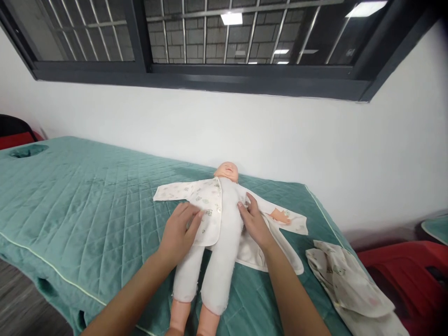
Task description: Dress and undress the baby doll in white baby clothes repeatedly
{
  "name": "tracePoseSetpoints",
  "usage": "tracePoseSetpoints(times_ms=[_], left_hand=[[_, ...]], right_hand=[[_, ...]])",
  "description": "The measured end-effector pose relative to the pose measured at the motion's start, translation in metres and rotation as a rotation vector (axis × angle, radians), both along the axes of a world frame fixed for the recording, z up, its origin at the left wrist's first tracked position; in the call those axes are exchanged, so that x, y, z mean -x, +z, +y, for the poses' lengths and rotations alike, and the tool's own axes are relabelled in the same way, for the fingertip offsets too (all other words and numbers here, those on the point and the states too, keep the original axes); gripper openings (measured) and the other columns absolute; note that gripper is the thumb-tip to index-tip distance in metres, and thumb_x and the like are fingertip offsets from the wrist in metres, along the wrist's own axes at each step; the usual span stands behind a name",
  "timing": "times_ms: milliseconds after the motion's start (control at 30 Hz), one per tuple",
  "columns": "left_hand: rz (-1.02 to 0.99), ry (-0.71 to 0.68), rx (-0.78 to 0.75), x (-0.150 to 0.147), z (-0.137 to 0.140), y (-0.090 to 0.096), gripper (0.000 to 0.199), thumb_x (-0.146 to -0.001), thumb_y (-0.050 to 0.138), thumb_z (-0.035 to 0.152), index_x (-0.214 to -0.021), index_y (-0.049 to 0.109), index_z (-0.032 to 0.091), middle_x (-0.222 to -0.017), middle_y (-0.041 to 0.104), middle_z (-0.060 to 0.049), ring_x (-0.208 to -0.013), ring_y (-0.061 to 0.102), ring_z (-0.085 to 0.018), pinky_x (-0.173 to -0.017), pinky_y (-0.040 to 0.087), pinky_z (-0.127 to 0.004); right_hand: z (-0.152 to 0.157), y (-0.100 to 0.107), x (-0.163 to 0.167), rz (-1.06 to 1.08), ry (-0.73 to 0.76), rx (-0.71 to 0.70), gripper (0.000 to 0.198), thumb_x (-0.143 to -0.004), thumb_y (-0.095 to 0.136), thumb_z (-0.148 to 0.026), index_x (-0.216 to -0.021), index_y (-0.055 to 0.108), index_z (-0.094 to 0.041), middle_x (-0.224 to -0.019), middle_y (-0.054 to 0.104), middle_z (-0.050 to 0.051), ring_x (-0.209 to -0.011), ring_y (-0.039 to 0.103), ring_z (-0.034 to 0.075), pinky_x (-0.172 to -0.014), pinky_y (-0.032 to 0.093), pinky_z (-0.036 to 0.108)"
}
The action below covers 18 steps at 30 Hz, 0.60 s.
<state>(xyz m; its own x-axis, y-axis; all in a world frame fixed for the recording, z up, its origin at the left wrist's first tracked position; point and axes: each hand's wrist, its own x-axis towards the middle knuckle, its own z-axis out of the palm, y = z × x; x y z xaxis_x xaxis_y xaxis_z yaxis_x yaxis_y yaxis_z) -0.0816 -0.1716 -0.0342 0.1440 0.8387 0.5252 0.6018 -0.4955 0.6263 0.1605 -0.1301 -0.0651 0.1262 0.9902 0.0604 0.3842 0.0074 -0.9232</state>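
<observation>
A baby doll (227, 224) with a white cloth body lies on its back, its head toward the wall. A white printed baby jacket (209, 212) is spread beneath and around it. One front panel covers the left part of the chest; the other lies folded back at the right. The doll's hand shows on the right sleeve (297, 222). My left hand (180, 228) is over the covered side, its fingers slightly bent and the thumb apart. My right hand (255, 221) is at the doll's bare right side, thumb near the torso and fingers apart.
A green quilted cover (105, 186) lies over the bed, with a hole (28, 150) at its far left. Folded printed baby clothing (353, 284) lies at the right edge. A red object (409, 275) stands beyond it. Behind are a white wall and a barred window.
</observation>
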Motion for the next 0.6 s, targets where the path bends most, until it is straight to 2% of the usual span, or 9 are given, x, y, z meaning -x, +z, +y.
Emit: tracePoseSetpoints(times_ms=[67, 133, 233, 300, 367, 467, 533, 600], left_hand=[[0.063, -0.016, -0.04, -0.015, 0.026, 0.01, 0.025, -0.098, 0.04, 0.032, -0.106, 0.061, 0.021, -0.113, 0.065, -0.007, -0.112, 0.055, -0.022, -0.1, 0.042, -0.038], [0.129, -0.075, -0.011, -0.031, 0.05, 0.02, 0.03, -0.099, 0.036, 0.031, -0.118, 0.057, 0.019, -0.125, 0.062, -0.008, -0.12, 0.053, -0.022, -0.104, 0.041, -0.038], [0.272, -0.117, 0.073, -0.053, 0.073, 0.036, 0.032, -0.101, 0.03, 0.031, -0.108, 0.059, 0.019, -0.113, 0.067, -0.009, -0.105, 0.061, -0.022, -0.089, 0.048, -0.035], [0.422, -0.076, 0.082, -0.063, 0.079, 0.047, 0.032, -0.1, 0.031, 0.031, -0.098, 0.061, 0.018, -0.103, 0.069, -0.01, -0.096, 0.064, -0.023, -0.083, 0.049, -0.035], [0.564, -0.019, 0.048, -0.072, 0.083, 0.057, 0.031, -0.099, 0.034, 0.029, -0.099, 0.062, 0.016, -0.102, 0.069, -0.012, -0.097, 0.064, -0.025, -0.084, 0.049, -0.037], [0.668, -0.035, -0.009, -0.092, 0.088, 0.065, 0.031, -0.098, 0.035, 0.026, -0.107, 0.062, 0.014, -0.109, 0.067, -0.014, -0.104, 0.063, -0.027, -0.085, 0.048, -0.037], [0.707, -0.159, -0.022, -0.113, 0.091, 0.065, 0.03, -0.098, 0.037, 0.027, -0.108, 0.062, 0.014, -0.113, 0.066, -0.014, -0.106, 0.062, -0.027, -0.083, 0.049, -0.036], [0.768, -0.332, -0.021, -0.138, 0.092, 0.06, 0.027, -0.096, 0.043, 0.029, -0.107, 0.062, 0.013, -0.114, 0.066, -0.014, -0.106, 0.062, -0.026, -0.081, 0.05, -0.035]], right_hand=[[-0.001, 0.0, -0.002, -0.038, 0.0, 0.011, 0.084, -0.086, 0.047, -0.069, -0.153, 0.023, -0.024, -0.15, 0.043, 0.017, -0.139, 0.041, 0.027, -0.115, 0.029, 0.047], [-0.002, 0.001, -0.005, -0.08, 0.018, 0.006, 0.082, -0.087, 0.047, -0.068, -0.153, 0.025, -0.024, -0.148, 0.046, 0.017, -0.138, 0.042, 0.028, -0.114, 0.03, 0.048], [-0.004, 0.006, -0.014, -0.128, 0.061, -0.042, 0.075, -0.088, 0.05, -0.064, -0.15, 0.033, -0.025, -0.142, 0.053, 0.015, -0.131, 0.05, 0.027, -0.111, 0.035, 0.047], [-0.006, 0.013, -0.024, -0.108, 0.053, -0.045, 0.065, -0.087, 0.051, -0.062, -0.142, 0.045, -0.026, -0.127, 0.065, 0.011, -0.116, 0.061, 0.026, -0.103, 0.042, 0.045], [-0.007, 0.021, -0.038, -0.051, -0.031, -0.028, 0.055, -0.087, 0.051, -0.06, -0.128, 0.056, -0.024, -0.106, 0.072, 0.008, -0.094, 0.068, 0.024, -0.089, 0.05, 0.04], [-0.009, 0.031, -0.063, -0.013, -0.254, -0.074, 0.047, -0.086, 0.05, -0.059, -0.107, 0.064, -0.019, -0.088, 0.073, 0.006, -0.071, 0.065, 0.02, -0.07, 0.049, 0.032], [-0.011, 0.034, -0.078, -0.119, -0.376, -0.08, 0.042, -0.088, 0.047, -0.056, -0.09, 0.066, -0.018, -0.08, 0.071, 0.006, -0.068, 0.063, 0.019, -0.066, 0.046, 0.03], [-0.013, 0.034, -0.089, -0.348, -0.411, 0.031, 0.043, -0.09, 0.041, -0.05, -0.075, 0.065, -0.018, -0.076, 0.07, 0.008, -0.072, 0.063, 0.02, -0.066, 0.042, 0.03]])
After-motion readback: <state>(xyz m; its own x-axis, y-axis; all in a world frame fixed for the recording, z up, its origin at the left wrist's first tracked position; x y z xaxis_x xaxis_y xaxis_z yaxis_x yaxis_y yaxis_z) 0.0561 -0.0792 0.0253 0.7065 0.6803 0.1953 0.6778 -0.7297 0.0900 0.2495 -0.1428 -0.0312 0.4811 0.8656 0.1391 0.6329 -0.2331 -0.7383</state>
